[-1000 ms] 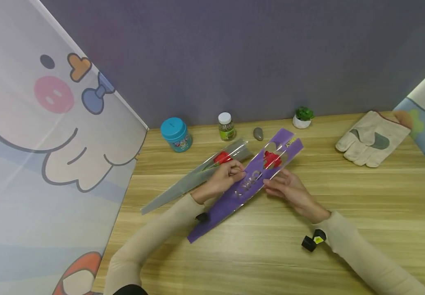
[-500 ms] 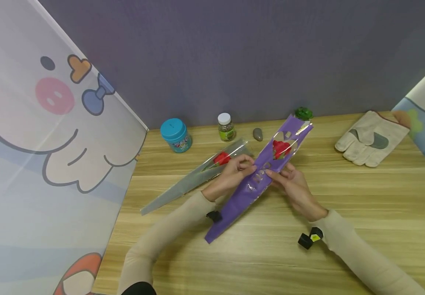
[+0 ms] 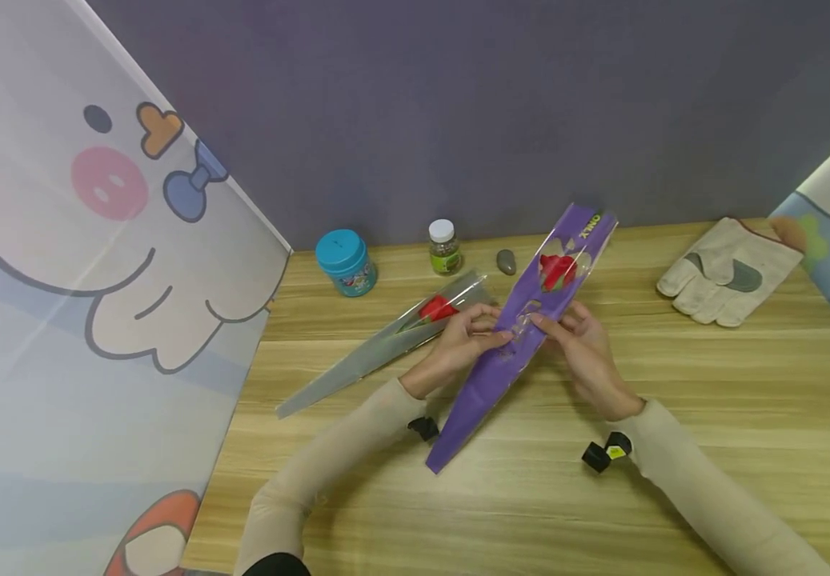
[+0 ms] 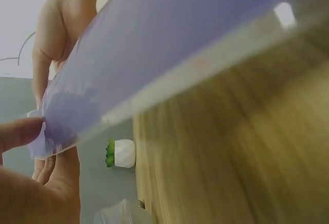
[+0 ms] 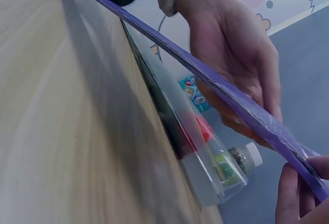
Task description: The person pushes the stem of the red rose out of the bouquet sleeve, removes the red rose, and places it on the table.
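While both hands [image 3: 523, 340] pinch purple sleeve [image 3: 511, 352] edges, bare table [image 3: 710, 384] right, grey sleeve [image 3: 378, 346] left.

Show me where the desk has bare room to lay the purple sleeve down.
Bare wood lies between the purple sleeve and the work glove, and along the near edge. It is crowded at the back left: blue tub, small bottle, stone, clear-wrapped rose.

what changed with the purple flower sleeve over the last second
Both hands, left hand and right hand, turned the purple sleeve steeper, its wide top swinging toward the wall and covering the small potted plant. The grey sleeve, jars and glove stayed put.
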`<act>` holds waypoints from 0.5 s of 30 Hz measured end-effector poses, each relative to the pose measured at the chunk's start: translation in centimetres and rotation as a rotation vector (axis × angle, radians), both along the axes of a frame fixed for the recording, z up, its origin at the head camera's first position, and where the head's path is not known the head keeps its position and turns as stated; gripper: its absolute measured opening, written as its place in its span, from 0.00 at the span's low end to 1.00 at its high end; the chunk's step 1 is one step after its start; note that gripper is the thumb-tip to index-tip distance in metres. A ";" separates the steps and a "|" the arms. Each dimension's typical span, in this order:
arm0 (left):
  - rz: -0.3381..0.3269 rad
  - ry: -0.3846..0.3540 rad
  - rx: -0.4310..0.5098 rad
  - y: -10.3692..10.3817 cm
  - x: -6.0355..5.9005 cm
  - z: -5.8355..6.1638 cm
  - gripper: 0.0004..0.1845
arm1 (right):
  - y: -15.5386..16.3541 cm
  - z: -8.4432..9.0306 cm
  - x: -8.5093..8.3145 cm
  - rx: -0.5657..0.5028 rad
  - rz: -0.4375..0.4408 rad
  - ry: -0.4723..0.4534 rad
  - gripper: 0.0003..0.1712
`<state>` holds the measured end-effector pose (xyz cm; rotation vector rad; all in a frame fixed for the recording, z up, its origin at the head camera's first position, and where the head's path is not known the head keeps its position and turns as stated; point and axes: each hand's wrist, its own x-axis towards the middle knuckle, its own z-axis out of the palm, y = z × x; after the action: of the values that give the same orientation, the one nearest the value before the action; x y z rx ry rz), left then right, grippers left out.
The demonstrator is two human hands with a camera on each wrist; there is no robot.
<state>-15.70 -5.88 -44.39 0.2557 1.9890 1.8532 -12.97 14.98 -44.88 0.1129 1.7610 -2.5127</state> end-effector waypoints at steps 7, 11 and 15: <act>-0.067 -0.001 -0.004 -0.8 0.7 -0.5 0.17 | 0.7 0.9 -1.0 -0.041 -0.030 0.068 0.19; -0.090 0.028 -0.036 -1.2 1.2 -0.6 0.18 | 1.3 1.7 -1.6 -0.081 -0.039 0.102 0.20; -0.138 0.044 -0.058 -1.4 1.7 -0.6 0.19 | 2.0 2.5 -2.0 -0.147 -0.043 0.142 0.20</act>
<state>-14.01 -7.28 -45.03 0.4090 1.9967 1.7157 -14.95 16.94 -42.35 -0.0374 1.6284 -2.7337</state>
